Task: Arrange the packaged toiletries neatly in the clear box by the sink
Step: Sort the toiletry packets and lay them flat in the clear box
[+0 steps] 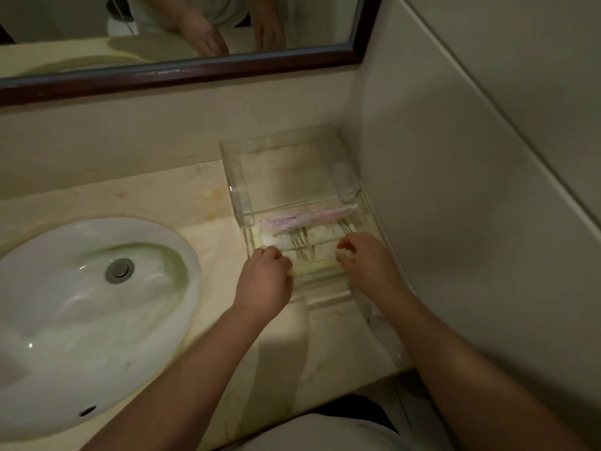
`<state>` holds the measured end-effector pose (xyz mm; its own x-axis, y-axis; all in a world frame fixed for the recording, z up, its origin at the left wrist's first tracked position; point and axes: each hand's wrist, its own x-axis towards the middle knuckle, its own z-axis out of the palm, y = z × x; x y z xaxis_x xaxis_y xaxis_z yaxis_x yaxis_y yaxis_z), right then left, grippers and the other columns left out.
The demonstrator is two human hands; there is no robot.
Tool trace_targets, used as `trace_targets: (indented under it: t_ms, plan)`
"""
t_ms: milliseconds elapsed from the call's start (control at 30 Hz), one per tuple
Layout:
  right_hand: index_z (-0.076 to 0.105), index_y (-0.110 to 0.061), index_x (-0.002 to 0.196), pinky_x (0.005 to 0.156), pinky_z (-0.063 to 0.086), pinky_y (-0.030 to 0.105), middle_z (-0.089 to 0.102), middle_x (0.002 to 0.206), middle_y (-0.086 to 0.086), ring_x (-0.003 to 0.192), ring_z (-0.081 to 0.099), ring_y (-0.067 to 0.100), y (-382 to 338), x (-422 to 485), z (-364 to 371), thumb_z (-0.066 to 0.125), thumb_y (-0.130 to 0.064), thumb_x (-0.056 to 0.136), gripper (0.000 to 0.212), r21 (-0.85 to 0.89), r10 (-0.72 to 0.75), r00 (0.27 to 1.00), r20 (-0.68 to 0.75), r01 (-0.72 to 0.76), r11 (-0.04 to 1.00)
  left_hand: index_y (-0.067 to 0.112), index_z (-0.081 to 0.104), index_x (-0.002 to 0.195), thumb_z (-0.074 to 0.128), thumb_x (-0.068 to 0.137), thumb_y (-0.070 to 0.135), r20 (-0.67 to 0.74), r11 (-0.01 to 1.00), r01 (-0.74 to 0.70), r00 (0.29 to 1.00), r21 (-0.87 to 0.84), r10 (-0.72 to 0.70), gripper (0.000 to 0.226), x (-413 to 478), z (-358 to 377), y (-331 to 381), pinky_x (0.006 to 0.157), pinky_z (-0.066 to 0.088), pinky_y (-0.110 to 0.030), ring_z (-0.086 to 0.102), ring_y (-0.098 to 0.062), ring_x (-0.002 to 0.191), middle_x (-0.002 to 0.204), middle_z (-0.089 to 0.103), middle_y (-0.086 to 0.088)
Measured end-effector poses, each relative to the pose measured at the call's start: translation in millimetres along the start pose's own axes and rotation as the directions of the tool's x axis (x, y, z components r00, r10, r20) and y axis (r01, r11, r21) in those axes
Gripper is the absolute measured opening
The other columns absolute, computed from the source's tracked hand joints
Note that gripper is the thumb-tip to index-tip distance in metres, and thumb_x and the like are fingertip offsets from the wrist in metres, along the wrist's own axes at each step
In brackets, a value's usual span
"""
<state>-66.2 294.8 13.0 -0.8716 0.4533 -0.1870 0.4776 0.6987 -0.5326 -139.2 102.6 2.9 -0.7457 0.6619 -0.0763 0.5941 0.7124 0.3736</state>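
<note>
A beige marble counter [182, 196] runs beneath a dark-framed mirror [195, 70], meeting a plain wall [455, 190] on the right. Set into the counter at left is a white oval sink [65, 320] with a metal drain plug [119, 270] at its centre. In the corner between sink and wall stands the clear box [234, 183], a transparent acrylic organiser with a tall, open rear section and a lower front section that steps down toward the counter edge. Its walls show smudges and faint glare in the dim light.

A person's bare forearms reach in from the bottom of the frame. The left hand [265, 281] has its fingers curled at the left end of the front section, and the right hand [367, 265] has its fingers bent at the right end; both rest on the packaged toiletries [312, 237], though whether either actually pinches a packet cannot be told.

The toiletries lie side by side in the front section: flat white sachets printed with thin gold stripes and a small emblem. Behind them, across the width of the box, lies a longer pink-and-white packet [309, 218], slightly crumpled.
</note>
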Motion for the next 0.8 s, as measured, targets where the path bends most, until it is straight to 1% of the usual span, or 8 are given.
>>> trace_targets:
  t_ms: [67, 133, 267, 400, 500, 567, 700, 800]
  plan:
    - [0.065, -0.015, 0.107, 0.08, 0.046, 0.028, 0.065, 0.104, 0.003, 0.094, 0.061, 0.019, 17.7, -24.6, -12.7, 0.064, -0.016, 0.086, 0.021, 0.066, 0.123, 0.983, -0.135, -0.115, 0.991, 0.016, 0.069, 0.107, 0.06, 0.082, 0.016, -0.026, 0.998, 0.014, 1.0, -0.065, -0.015, 0.027, -2.4, 0.0, 7.1, 0.081, 0.047, -0.035, 0.053, -0.027, 0.096, 0.106, 0.061, -0.004]
    - [0.063, -0.014, 0.112, 0.084, 0.048, 0.033, 0.066, 0.108, 0.006, 0.098, 0.063, 0.024, 35.2, -54.0, -21.1, 0.063, -0.019, 0.087, 0.026, 0.079, 0.278, 0.941, -0.194, -0.267, 0.96, 0.016, 0.067, 0.108, 0.059, 0.083, 0.015, -0.049, 0.993, -0.004, 0.999, -0.118, -0.002, 0.026, -4.5, 1.6, 16.0, 0.085, 0.047, -0.035, 0.054, -0.025, 0.1, 0.11, 0.061, -0.004]
    - [0.054, -0.013, 0.126, 0.088, 0.048, 0.035, 0.064, 0.121, 0.011, 0.108, 0.062, 0.029, 49.4, -100.4, -10.1, 0.055, -0.044, 0.091, 0.046, -0.221, 0.422, 0.899, -0.114, -0.437, 0.872, 0.013, 0.067, 0.103, 0.059, 0.083, 0.01, -0.065, 0.963, -0.088, 0.995, -0.254, 0.074, 0.023, -13.4, 10.6, 36.9, 0.085, 0.048, -0.037, 0.055, -0.025, 0.1, 0.105, 0.062, -0.005]
    - [0.051, -0.013, 0.124, 0.083, 0.048, 0.033, 0.061, 0.12, 0.01, 0.105, 0.063, 0.026, 44.2, -96.6, 6.6, 0.058, -0.057, 0.084, 0.06, -0.252, 0.453, 0.879, -0.15, -0.477, 0.842, 0.015, 0.067, 0.104, 0.057, 0.085, 0.011, -0.056, 0.948, -0.099, 0.995, -0.303, 0.086, 0.022, -24.0, 18.2, 48.1, 0.087, 0.045, -0.033, 0.054, -0.02, 0.102, 0.106, 0.061, -0.002]
    - [0.051, -0.01, 0.12, 0.075, 0.043, 0.03, 0.064, 0.115, 0.008, 0.102, 0.064, 0.026, 42.3, -87.4, 10.6, 0.069, -0.047, 0.078, 0.059, -0.079, 0.508, 0.849, -0.146, -0.522, 0.849, 0.015, 0.066, 0.103, 0.057, 0.084, 0.01, -0.062, 0.945, -0.097, 0.995, -0.312, 0.082, 0.021, -28.5, 19.5, 48.1, 0.086, 0.044, -0.03, 0.054, -0.019, 0.102, 0.105, 0.061, -0.002]
    - [0.055, -0.009, 0.118, 0.077, 0.047, 0.03, 0.066, 0.112, 0.008, 0.1, 0.065, 0.026, 45.1, -86.5, 8.7, 0.072, -0.04, 0.077, 0.054, 0.083, 0.537, 0.835, -0.117, -0.531, 0.843, 0.014, 0.067, 0.102, 0.057, 0.084, 0.009, -0.072, 0.944, -0.079, 0.996, -0.319, 0.058, 0.021, -27.7, 19.2, 45.7, 0.085, 0.043, -0.028, 0.055, -0.02, 0.101, 0.104, 0.061, -0.002]
    - [0.062, -0.011, 0.1, 0.079, 0.053, 0.038, 0.066, 0.097, 0.008, 0.089, 0.064, 0.026, 48.0, -93.6, -1.7, 0.061, -0.026, 0.089, 0.018, 0.3, 0.49, 0.865, -0.108, -0.441, 0.846, 0.015, 0.067, 0.101, 0.056, 0.085, 0.009, -0.072, 0.936, 0.017, 0.996, -0.351, -0.046, 0.02, -26.2, 14.0, 40.4, 0.087, 0.045, -0.029, 0.056, -0.02, 0.103, 0.104, 0.061, -0.002]
    - [0.058, -0.01, 0.101, 0.065, 0.044, 0.031, 0.062, 0.093, 0.005, 0.083, 0.059, 0.024, 32.7, -83.1, -18.5, 0.055, -0.019, 0.093, 0.012, 0.326, 0.366, 0.924, -0.114, -0.313, 0.892, 0.015, 0.068, 0.099, 0.057, 0.084, 0.008, -0.101, 0.931, 0.054, 0.99, -0.361, -0.097, 0.02, -26.2, 9.5, 35.6, 0.084, 0.047, -0.029, 0.058, -0.02, 0.1, 0.102, 0.062, -0.002]
